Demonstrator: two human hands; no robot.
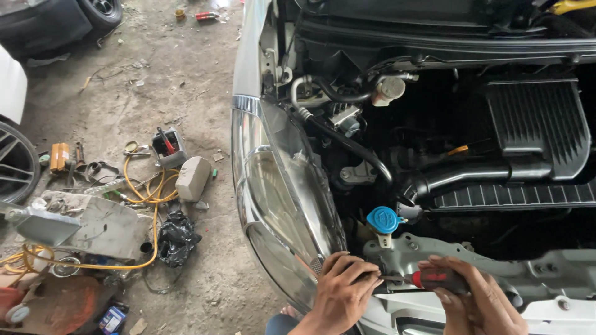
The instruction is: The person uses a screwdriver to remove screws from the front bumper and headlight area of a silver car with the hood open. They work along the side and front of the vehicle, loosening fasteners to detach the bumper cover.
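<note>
Dusty concrete floor [186, 80] lies beside the open engine bay. Your right hand [478, 298] grips a stiff red-and-black screwdriver [428, 280] by its handle; left hand [341, 291] fingers close around its thin shaft near the headlamp [279, 192].

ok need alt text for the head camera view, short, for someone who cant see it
A person's left hand and right hand work a red-and-black screwdriver at the front edge of an open car engine bay, beside the headlight and below a blue reservoir cap. Tools and a yellow hose lie scattered on the concrete floor to the left.
</note>
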